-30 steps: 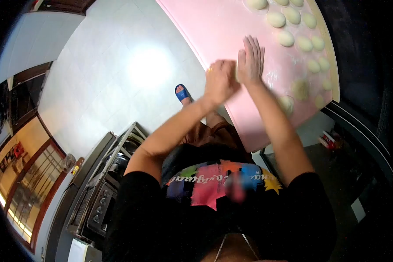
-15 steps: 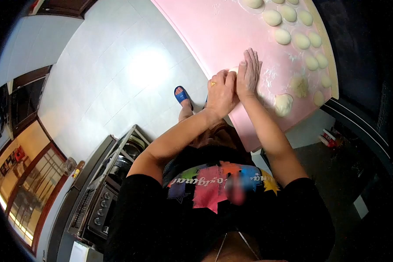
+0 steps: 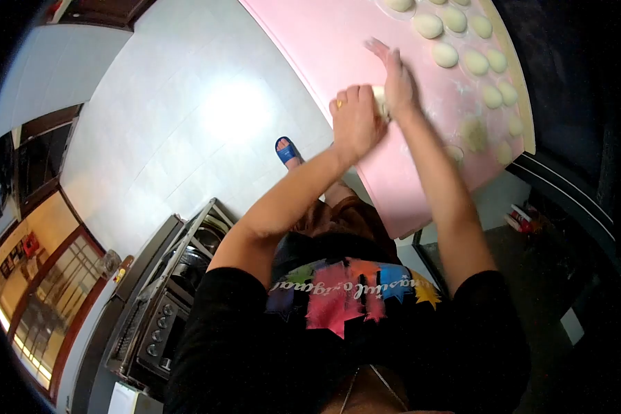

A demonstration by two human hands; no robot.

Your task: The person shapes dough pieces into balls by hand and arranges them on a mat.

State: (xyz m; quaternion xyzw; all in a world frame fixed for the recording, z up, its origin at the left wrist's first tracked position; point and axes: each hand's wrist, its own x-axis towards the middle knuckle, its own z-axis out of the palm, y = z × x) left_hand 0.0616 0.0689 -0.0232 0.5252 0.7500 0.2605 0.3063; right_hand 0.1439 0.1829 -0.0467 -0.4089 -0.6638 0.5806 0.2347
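On the pink work surface point(image 3: 310, 41), a pale piece of dough point(image 3: 380, 99) shows between my two hands. My left hand point(image 3: 357, 117), with a gold ring on one finger, is curled against the dough's left side. My right hand point(image 3: 400, 86) is open, its fingers stretched out and slightly blurred, with the palm side against the dough. The underside of the dough is hidden by both hands. Several smooth dough balls point(image 3: 445, 55) lie to the right on floured patches. Another lump of dough point(image 3: 455, 153) is mostly covered by my right forearm.
A tan, crumbly-looking patch point(image 3: 474, 134) lies right of my right forearm. The surface's pale edge strip point(image 3: 519, 83) borders a dark area at the right. Tiled floor point(image 3: 172, 124) lies left, with my foot in a blue slipper point(image 3: 286, 150). A stove point(image 3: 160, 331) stands at lower left.
Both hands have shifted forward, away from my body, and more of the dough shows between them. My right forearm now covers most of the loose lump.
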